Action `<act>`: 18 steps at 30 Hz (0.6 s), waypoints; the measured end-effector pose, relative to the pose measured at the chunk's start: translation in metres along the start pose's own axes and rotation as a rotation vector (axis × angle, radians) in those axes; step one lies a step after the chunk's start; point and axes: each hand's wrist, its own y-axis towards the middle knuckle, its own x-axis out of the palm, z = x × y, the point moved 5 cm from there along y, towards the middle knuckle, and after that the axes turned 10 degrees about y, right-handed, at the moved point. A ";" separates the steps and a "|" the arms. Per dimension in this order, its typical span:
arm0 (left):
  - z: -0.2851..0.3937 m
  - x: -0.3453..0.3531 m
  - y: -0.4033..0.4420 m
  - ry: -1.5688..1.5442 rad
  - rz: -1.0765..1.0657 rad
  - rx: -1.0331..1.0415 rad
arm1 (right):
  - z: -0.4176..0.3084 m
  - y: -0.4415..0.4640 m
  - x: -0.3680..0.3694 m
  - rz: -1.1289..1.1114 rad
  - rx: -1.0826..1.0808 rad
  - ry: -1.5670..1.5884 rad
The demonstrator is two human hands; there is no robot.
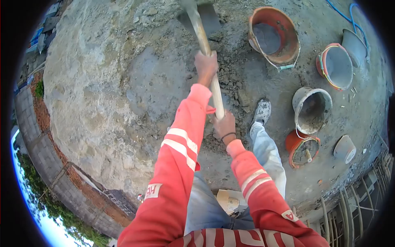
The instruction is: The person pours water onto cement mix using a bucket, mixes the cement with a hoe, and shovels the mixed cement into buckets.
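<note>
Handle (217,98) of a long wooden-shafted tool is gripped by both hands: the left hand (205,65) is closed tightly around it partway up, and its near end is wrapped by the curled right hand (225,124), whose wrist is circled by a dark band (228,135). At the far end of the handle, the flat dark blade (210,19) is held over or against the grey ground, blurred enough that contact cannot be told. Both arms are covered by red sleeves (175,154) with pale stripes. Just right of the handle, dark clods (238,78) are scattered, and near its lower end a foot in a mud-smeared boot (262,111) is planted. Left of the handle, a wet patch (150,76) is bordered by a broad pale mound (82,88). Beyond the clods, right of the handle, a large orange bucket (286,35) is seen, with grey matter in its bottom. Farther right of it are set a red-rimmed bucket (339,68), a tilted grey bucket (354,46) and a blue hose (359,26); lower on that side, a mud-caked pale bucket (312,108) is placed just beside a small orange bucket (293,144). Well left of the handle, past the mound, a block wall (31,115) is visible.
</note>
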 end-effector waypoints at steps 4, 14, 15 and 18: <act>-0.157 0.038 -0.004 0.077 -0.157 -0.233 | 0.035 -0.065 0.009 0.062 0.151 -0.223; -0.124 -0.034 -0.124 -0.177 -0.280 -0.421 | 0.042 -0.146 0.019 0.168 0.223 -0.500; -0.094 -0.030 -0.090 -0.262 -0.256 -0.285 | 0.036 -0.120 0.009 0.193 0.129 -0.517; -0.024 -0.019 -0.015 -0.397 -0.099 -0.103 | -0.005 -0.017 -0.019 0.222 -0.010 -0.514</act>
